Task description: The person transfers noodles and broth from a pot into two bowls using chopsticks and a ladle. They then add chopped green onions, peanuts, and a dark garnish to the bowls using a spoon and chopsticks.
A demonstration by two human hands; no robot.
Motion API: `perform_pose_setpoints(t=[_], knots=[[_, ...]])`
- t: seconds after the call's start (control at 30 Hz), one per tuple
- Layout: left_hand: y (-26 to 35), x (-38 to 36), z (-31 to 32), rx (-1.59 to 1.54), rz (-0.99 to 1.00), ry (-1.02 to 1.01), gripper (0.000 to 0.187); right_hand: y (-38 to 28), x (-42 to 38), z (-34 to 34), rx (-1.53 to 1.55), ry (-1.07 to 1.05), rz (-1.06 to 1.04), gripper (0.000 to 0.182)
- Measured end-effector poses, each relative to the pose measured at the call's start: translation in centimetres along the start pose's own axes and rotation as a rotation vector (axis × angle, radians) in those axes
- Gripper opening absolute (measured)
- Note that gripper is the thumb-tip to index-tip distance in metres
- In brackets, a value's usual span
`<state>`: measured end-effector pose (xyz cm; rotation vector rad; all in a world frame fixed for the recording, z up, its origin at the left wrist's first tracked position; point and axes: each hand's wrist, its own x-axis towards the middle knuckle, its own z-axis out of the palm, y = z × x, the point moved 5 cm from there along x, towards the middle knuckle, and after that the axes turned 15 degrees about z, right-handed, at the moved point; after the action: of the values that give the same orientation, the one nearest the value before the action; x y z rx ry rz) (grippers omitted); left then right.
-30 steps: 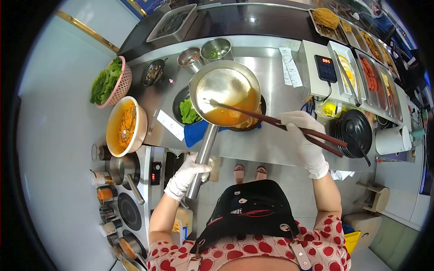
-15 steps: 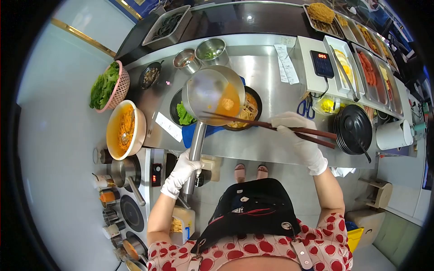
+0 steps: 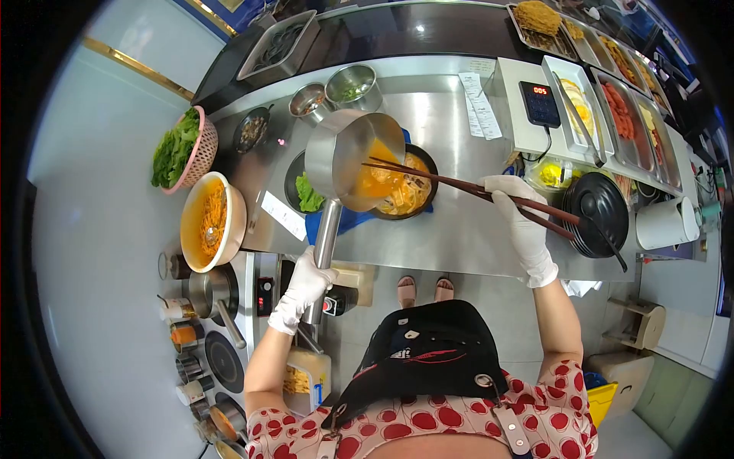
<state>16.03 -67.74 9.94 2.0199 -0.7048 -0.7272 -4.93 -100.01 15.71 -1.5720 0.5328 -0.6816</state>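
Note:
My left hand (image 3: 300, 289), in a white glove, grips the long handle of a steel saucepan (image 3: 336, 157). The pan is tipped steeply to the right, and orange broth runs from it into a black bowl (image 3: 428, 162) holding noodles on the steel counter. My right hand (image 3: 522, 223), also gloved, holds long brown chopsticks (image 3: 459, 185) whose tips reach into the pan's mouth over the bowl. A second black bowl with green lettuce (image 3: 308, 196) sits just left of the first, partly behind the pan.
A blue cloth (image 3: 348, 220) lies under the bowls beside a paper slip (image 3: 283, 215). A beige bowl of orange noodles (image 3: 206, 222) and pink basket of greens (image 3: 182, 145) stand left. Stacked black lids (image 3: 600, 214), a timer (image 3: 540, 99) and topping trays (image 3: 623, 115) are right.
The saucepan has tilted much further to the right and broth now pours into the noodle bowl. The chopsticks rose slightly with my right hand toward the pan's mouth.

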Motion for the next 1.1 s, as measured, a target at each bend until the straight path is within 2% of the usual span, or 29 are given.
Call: perform_pose_setpoints(t=[0.3, 0.53, 0.63, 0.7, 0.87, 1.03, 1.1], knots=[[1.1, 0.8, -0.1, 0.034, 0.014, 0.003, 0.038, 0.9, -0.4, 0.2, 0.101, 0.018, -0.009, 0.012], [1.3, 0.8, 0.0, -0.049, -0.013, -0.049, 0.036, 0.2, -0.6, 2.4, 0.132, -0.086, -0.028, 0.012], [1.4, 0.7, 0.0, -0.056, -0.031, -0.050, 0.037, 0.3, -0.3, 2.4, 0.103, -0.085, -0.017, 0.011], [0.9, 0.8, -0.1, -0.056, -0.027, -0.046, 0.036, 0.2, -0.2, 2.7, -0.043, -0.118, -0.042, 0.012], [1.3, 0.7, -0.4, -0.030, -0.010, -0.010, 0.034, -0.2, -0.2, 2.4, 0.018, -0.088, -0.024, 0.012], [1.1, 1.2, -1.0, 0.180, 0.090, -0.021, 0.036, 0.3, -0.3, 2.8, 0.092, -0.093, -0.014, 0.011], [1.6, 1.1, -0.9, 0.129, 0.067, -0.027, 0.035, 0.3, -0.5, 2.8, -0.069, -0.097, -0.022, 0.011]])
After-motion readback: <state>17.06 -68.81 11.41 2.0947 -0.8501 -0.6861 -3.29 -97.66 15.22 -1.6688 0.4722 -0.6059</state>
